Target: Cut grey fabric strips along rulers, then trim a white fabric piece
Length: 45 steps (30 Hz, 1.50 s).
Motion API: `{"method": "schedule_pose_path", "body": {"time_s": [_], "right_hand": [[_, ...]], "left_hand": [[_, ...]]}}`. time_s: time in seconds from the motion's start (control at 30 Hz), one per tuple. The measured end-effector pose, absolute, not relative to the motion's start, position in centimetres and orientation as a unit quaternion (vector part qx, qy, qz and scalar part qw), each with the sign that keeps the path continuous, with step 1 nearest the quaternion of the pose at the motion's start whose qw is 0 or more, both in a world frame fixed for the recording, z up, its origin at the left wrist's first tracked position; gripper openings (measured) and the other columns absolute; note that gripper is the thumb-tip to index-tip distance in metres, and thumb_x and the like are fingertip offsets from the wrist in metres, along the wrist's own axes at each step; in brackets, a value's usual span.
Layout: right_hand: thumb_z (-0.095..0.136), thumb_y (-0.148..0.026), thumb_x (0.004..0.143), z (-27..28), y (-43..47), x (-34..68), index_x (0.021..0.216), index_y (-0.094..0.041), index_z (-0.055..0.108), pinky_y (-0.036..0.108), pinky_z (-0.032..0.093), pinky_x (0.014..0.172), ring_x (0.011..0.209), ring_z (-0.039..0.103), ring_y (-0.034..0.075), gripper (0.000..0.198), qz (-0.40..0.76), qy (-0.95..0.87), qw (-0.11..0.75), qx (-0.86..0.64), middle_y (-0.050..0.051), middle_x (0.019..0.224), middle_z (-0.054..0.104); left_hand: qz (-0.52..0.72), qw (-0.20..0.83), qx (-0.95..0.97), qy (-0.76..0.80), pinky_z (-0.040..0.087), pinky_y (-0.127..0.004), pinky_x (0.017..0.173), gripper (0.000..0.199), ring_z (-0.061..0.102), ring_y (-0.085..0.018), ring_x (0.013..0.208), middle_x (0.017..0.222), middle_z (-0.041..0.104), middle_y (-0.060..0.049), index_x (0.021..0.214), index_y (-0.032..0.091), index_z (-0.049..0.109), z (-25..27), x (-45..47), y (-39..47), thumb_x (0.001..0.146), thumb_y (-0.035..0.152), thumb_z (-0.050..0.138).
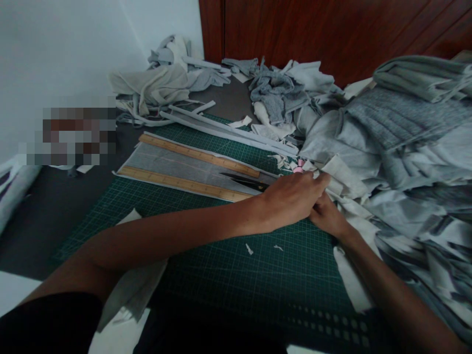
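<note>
2 wooden rulers lie left of centre in the frame, roughly alongside each other near the far and near edges of a long strip of grey cloth. Above them, in the upper left, sits a loose pile of pale fabric. Beneath the strip spreads a green gridded cutting mat.

Toward the centre, black scissors rest over the strip's right-hand part, their tips pointing left. 2 tiny white scraps lie on the mat just below centre.

Right of centre, the left hand has its fingers bunched; a small pink object shows just above it. The right hand meets it there, the 2 together at the fingertips; what they pinch, if anything, I cannot tell.

The key relation seems to be this: the strip runs off leftward from the hands, its long axis slanting from upper left to lower right, and the left hand is nearer to it.

Farther right, a big heap of grey fabric fills the edge.
</note>
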State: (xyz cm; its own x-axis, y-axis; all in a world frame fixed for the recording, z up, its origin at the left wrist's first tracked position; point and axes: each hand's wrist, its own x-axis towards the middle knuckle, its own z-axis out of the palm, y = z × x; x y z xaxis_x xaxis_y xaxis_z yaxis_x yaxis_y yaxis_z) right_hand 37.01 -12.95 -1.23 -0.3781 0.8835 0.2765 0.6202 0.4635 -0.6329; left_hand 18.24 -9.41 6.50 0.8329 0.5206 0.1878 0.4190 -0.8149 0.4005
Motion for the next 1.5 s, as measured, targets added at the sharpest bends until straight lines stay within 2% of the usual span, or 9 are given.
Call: {"method": "schedule_pose_path", "body": {"time_s": [0.4, 0.63, 0.8, 0.9, 1.07, 1.17, 1.3, 1.5], "right_hand": [[0.056, -0.039, 0.091, -1.8, -12.9, 36.9, 0.069, -0.023, 0.061, 0.038, 0.052, 0.066, 0.075, 0.058, 0.022, 0.027, 0.221, -0.788, 0.303, -0.489, 0.006, 0.076, 0.063], [0.059, -0.038, 0.088, -2.1, -12.9, 37.0, 0.074, -0.022, 0.06, 0.037, 0.053, 0.067, 0.073, 0.059, 0.02, 0.021, 0.255, -0.766, 0.321, -0.495, 0.006, 0.082, 0.064], [0.059, -0.037, 0.088, -2.4, -12.9, 37.0, 0.084, -0.022, 0.058, 0.031, 0.05, 0.055, 0.06, 0.054, 0.016, 0.015, 0.263, -0.742, 0.346, -0.511, 0.001, 0.074, 0.06], [0.061, -0.039, 0.087, -2.6, -13.0, 37.0, 0.086, -0.022, 0.057, 0.03, 0.048, 0.052, 0.057, 0.052, 0.015, 0.018, 0.266, -0.733, 0.354, -0.516, 0.0, 0.071, 0.058], [0.064, -0.044, 0.087, -2.5, -13.1, 36.9, 0.09, -0.022, 0.058, 0.029, 0.049, 0.053, 0.058, 0.051, 0.015, 0.023, 0.263, -0.725, 0.363, -0.523, 0.0, 0.072, 0.059], [0.064, -0.046, 0.087, -2.5, -13.1, 36.8, 0.096, -0.022, 0.06, 0.029, 0.05, 0.053, 0.059, 0.053, 0.015, 0.026, 0.263, -0.723, 0.366, -0.523, 0.001, 0.075, 0.061], [0.065, -0.047, 0.087, -2.5, -13.1, 36.7, 0.113, -0.021, 0.06, 0.03, 0.054, 0.057, 0.065, 0.058, 0.016, 0.037, 0.258, -0.725, 0.374, -0.518, 0.003, 0.086, 0.066], [0.066, -0.047, 0.087, -2.3, -13.0, 36.5, 0.115, -0.02, 0.062, 0.032, 0.054, 0.058, 0.066, 0.06, 0.018, 0.039, 0.257, -0.731, 0.372, -0.511, 0.005, 0.088, 0.067]], "left_hand": [[0.155, 0.148, 0.94, 0.266, 0.05, -0.032, 0.065, 0.028, 0.069, -0.023, 0.089, 0.101, 0.069, -0.012, 0.119, 0.011, 0.052, 5.9, 18.3, -9.5, 0.092, 0.007, 0.044], [0.151, 0.142, 0.94, 0.27, 0.053, -0.033, 0.074, 0.028, 0.066, -0.025, 0.101, 0.112, 0.067, -0.015, 0.121, 0.011, 0.051, 6.0, 18.2, -9.6, 0.095, 0.008, 0.042], [0.141, 0.138, 0.941, 0.276, 0.053, -0.035, 0.08, 0.028, 0.062, -0.028, 0.113, 0.12, 0.065, -0.016, 0.121, 0.011, 0.053, 6.3, 18.1, -9.8, 0.098, 0.009, 0.038], [0.141, 0.134, 0.94, 0.279, 0.053, -0.036, 0.082, 0.03, 0.059, -0.028, 0.118, 0.125, 0.063, -0.017, 0.121, 0.01, 0.055, 6.5, 18.0, -10.0, 0.101, 0.01, 0.032], [0.138, 0.121, 0.938, 0.293, 0.051, -0.033, 0.079, 0.031, 0.06, -0.025, 0.113, 0.124, 0.065, -0.016, 0.122, 0.011, 0.055, 6.4, 18.2, -10.1, 0.102, 0.011, 0.032], [0.146, 0.111, 0.939, 0.292, 0.051, -0.033, 0.079, 0.03, 0.061, -0.025, 0.11, 0.121, 0.066, -0.016, 0.121, 0.011, 0.056, 6.0, 18.3, -10.2, 0.102, 0.011, 0.031], [0.139, 0.111, 0.939, 0.295, 0.05, -0.036, 0.079, 0.032, 0.062, -0.028, 0.112, 0.122, 0.065, -0.017, 0.119, 0.01, 0.056, 5.7, 18.4, -10.3, 0.103, 0.011, 0.029], [0.139, 0.106, 0.938, 0.301, 0.05, -0.035, 0.075, 0.032, 0.064, -0.027, 0.106, 0.122, 0.066, -0.018, 0.12, 0.009, 0.056, 5.7, 18.3, -10.5, 0.102, 0.01, 0.029]]}}
